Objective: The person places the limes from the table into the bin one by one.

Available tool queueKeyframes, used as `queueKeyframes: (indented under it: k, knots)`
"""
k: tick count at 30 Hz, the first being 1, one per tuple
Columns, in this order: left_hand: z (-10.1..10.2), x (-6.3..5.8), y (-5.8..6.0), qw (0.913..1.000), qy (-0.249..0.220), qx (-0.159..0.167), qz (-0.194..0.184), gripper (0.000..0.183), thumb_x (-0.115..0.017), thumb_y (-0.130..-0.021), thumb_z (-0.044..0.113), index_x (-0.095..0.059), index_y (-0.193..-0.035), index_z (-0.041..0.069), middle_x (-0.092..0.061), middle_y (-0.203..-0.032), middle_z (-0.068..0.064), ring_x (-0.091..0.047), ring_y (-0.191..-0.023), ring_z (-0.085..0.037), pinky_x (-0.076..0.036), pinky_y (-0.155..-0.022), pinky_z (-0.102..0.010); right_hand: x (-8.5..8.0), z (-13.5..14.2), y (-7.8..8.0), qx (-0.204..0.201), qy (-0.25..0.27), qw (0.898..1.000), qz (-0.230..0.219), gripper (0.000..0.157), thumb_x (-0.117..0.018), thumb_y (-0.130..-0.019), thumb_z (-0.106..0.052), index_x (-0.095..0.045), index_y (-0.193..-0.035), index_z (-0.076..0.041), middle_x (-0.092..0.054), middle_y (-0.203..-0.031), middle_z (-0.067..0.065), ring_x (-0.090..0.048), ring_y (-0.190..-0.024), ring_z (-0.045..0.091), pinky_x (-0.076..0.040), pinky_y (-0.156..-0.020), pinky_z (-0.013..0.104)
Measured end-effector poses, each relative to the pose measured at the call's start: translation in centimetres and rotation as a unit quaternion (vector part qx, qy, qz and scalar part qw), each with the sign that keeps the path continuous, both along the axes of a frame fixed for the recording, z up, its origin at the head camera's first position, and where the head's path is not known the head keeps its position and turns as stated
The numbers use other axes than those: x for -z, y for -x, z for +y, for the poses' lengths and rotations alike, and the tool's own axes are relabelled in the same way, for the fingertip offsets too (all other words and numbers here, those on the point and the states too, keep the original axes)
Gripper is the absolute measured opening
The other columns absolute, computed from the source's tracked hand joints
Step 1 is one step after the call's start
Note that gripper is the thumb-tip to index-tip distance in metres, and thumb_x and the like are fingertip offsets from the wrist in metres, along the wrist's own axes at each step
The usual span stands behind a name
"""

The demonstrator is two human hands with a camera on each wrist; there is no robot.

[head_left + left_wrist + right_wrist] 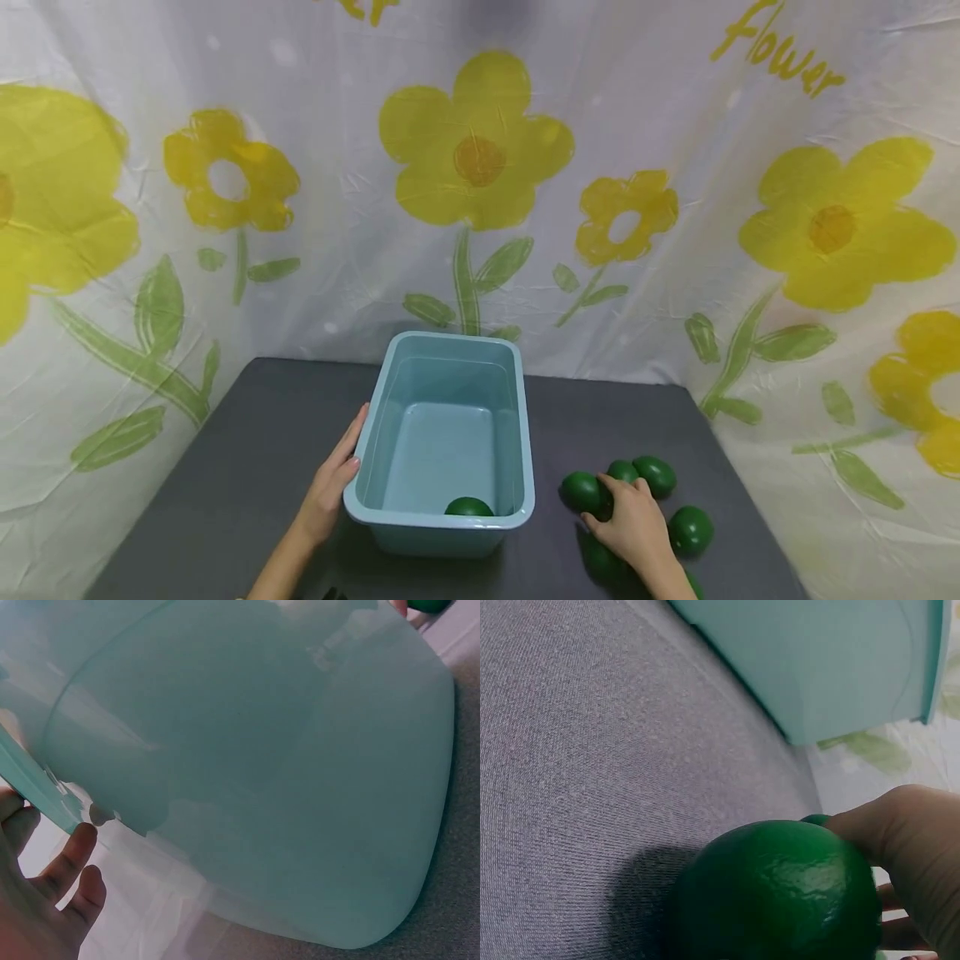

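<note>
A light blue plastic bin stands on the dark table, a glossy green fruit at its near end. My left hand lies along the bin's left side. In the left wrist view, the fingers of that hand touch the bin's rim. To the right of the bin, my right hand is among several green fruits, its thumb and fingers around one, which is mostly hidden. A large green fruit in the right wrist view blocks much of that grasp; the thumb shows behind it.
Around the right hand lie more loose green fruits, one at its right and one at the back. A white cloth with yellow flowers hangs behind and beside the dark table.
</note>
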State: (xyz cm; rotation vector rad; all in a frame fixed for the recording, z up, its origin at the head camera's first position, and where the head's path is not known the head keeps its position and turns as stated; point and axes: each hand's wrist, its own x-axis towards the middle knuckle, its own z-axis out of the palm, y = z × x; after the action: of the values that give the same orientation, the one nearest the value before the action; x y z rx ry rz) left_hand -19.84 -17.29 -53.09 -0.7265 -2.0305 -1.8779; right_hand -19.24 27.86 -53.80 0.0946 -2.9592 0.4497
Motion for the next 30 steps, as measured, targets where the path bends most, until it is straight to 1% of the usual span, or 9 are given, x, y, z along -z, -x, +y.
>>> queueKeyframes:
  k: [4,9,12,15,18,20,23,26,30]
  knots:
    - [0.0,0.2,-0.3,0.9999,0.003,-0.007,-0.008,0.061,-0.030,-0.107,0.005,-0.023,-0.168,0.003,-0.024,-0.175,0.010,-0.022,-0.157,0.005,-0.022,-0.114,-0.009,0.2,0.0,0.0,-0.003,-0.003,1.000,0.000,0.068,-0.095,-0.074,-0.033,-0.074,-0.131,-0.003,-0.077,-0.114,0.016,-0.060,-0.090,0.032,-0.057,-0.074,0.054]
    - [0.0,0.3,-0.4,0.9999,0.004,-0.006,-0.013,0.062,-0.030,-0.107,0.007,-0.023,-0.169,0.006,-0.023,-0.175,0.008,-0.021,-0.157,0.004,-0.022,-0.114,-0.009,0.4,-0.2,0.2,-0.015,-0.008,1.000,0.019,0.064,-0.095,-0.075,-0.032,-0.075,-0.130,-0.007,-0.079,-0.113,0.014,-0.061,-0.087,0.032,-0.057,-0.076,0.054]
    - [0.0,0.2,-0.3,1.0000,0.007,-0.001,-0.007,0.062,-0.030,-0.107,0.006,-0.022,-0.169,0.006,-0.022,-0.176,0.004,-0.020,-0.158,0.003,-0.021,-0.114,-0.009,0.6,-0.3,0.3,-0.015,-0.013,0.999,0.034,0.059,-0.095,-0.075,-0.031,-0.076,-0.128,-0.010,-0.079,-0.110,0.011,-0.060,-0.084,0.030,-0.057,-0.076,0.054]
    - [0.0,0.1,-0.2,1.0000,0.007,0.000,-0.005,0.062,-0.030,-0.107,0.006,-0.022,-0.169,0.005,-0.022,-0.176,0.005,-0.020,-0.158,0.003,-0.021,-0.115,-0.009,0.8,-0.4,0.5,-0.014,-0.014,0.999,0.046,0.057,-0.095,-0.074,-0.032,-0.078,-0.125,-0.011,-0.080,-0.107,0.010,-0.060,-0.083,0.030,-0.057,-0.075,0.053]
    - [0.0,0.1,-0.2,1.0000,0.002,-0.001,-0.002,0.062,-0.030,-0.107,0.005,-0.022,-0.169,0.004,-0.023,-0.175,0.008,-0.021,-0.157,0.003,-0.022,-0.115,-0.010,0.9,-0.3,0.6,-0.012,-0.010,0.999,0.047,0.057,-0.095,-0.074,-0.032,-0.078,-0.124,-0.012,-0.080,-0.104,0.010,-0.061,-0.084,0.030,-0.057,-0.075,0.053]
    - [0.0,0.2,-0.2,1.0000,0.000,-0.002,-0.002,0.062,-0.029,-0.107,0.005,-0.023,-0.169,0.004,-0.024,-0.176,0.006,-0.022,-0.157,0.003,-0.022,-0.115,-0.010,0.9,-0.3,0.6,-0.010,-0.005,0.999,0.044,0.057,-0.095,-0.075,-0.033,-0.078,-0.125,-0.012,-0.079,-0.103,0.010,-0.061,-0.085,0.030,-0.057,-0.076,0.053]
    - [0.0,0.2,-0.2,1.0000,0.000,-0.001,-0.002,0.062,-0.029,-0.107,0.004,-0.023,-0.169,0.004,-0.023,-0.176,0.002,-0.022,-0.157,0.004,-0.022,-0.115,-0.010,0.9,-0.2,0.6,-0.007,0.016,0.999,0.040,0.055,-0.094,-0.077,-0.032,-0.077,-0.125,-0.012,-0.079,-0.103,0.010,-0.062,-0.086,0.029,-0.057,-0.075,0.053]
    - [-0.1,0.2,-0.1,1.0000,0.003,0.001,-0.003,0.063,-0.030,-0.107,0.006,-0.023,-0.169,0.005,-0.022,-0.176,0.002,-0.021,-0.157,0.004,-0.022,-0.114,-0.010,0.8,0.0,0.8,0.006,0.050,0.998,0.031,0.054,-0.092,-0.079,-0.035,-0.076,-0.127,-0.014,-0.079,-0.105,0.007,-0.062,-0.086,0.027,-0.056,-0.074,0.051]
    - [-0.1,0.1,0.1,1.0000,0.002,0.004,-0.003,0.063,-0.031,-0.107,0.006,-0.022,-0.169,0.006,-0.022,-0.176,0.003,-0.020,-0.157,0.003,-0.022,-0.114,-0.010,0.1,0.2,1.0,0.023,0.104,0.994,0.024,0.056,-0.089,-0.084,-0.042,-0.075,-0.130,-0.014,-0.079,-0.111,0.010,-0.064,-0.089,0.027,-0.055,-0.077,0.052]
